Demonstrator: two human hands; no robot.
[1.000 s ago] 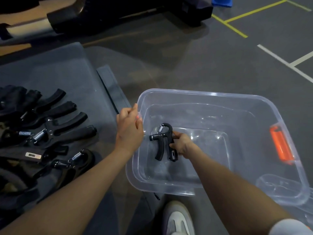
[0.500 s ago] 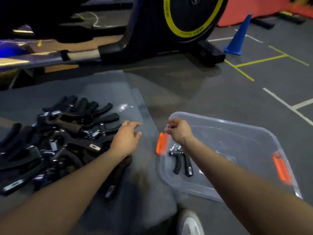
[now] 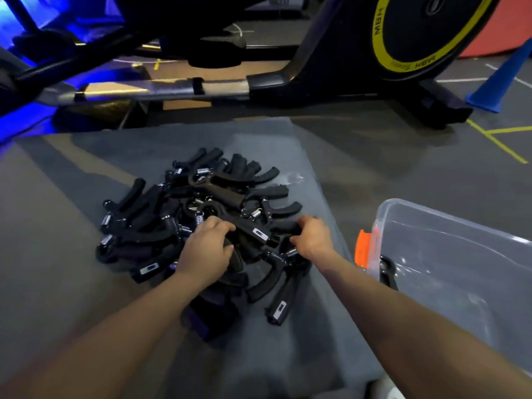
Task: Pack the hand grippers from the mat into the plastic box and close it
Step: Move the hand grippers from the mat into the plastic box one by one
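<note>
A pile of several black hand grippers (image 3: 201,214) with steel springs lies on the grey mat (image 3: 86,174). My left hand (image 3: 208,249) rests on the near side of the pile, fingers curled around a gripper handle. My right hand (image 3: 312,236) is at the pile's right edge, fingers closed on a black handle. The clear plastic box (image 3: 449,254) stands open on the floor to the right, an orange latch (image 3: 363,250) on its near wall. One black gripper (image 3: 387,273) lies inside it by that wall.
A black exercise machine (image 3: 316,79) with a yellow-ringed flywheel stands just beyond the mat. A blue cone (image 3: 502,79) sits at the far right. Yellow and white floor lines (image 3: 501,139) run behind the box. My white shoe tip (image 3: 383,391) shows at the bottom edge.
My right hand left the gripper in the box and both hands moved left onto the pile. My view swung left and up, so the box now sits at the right edge.
</note>
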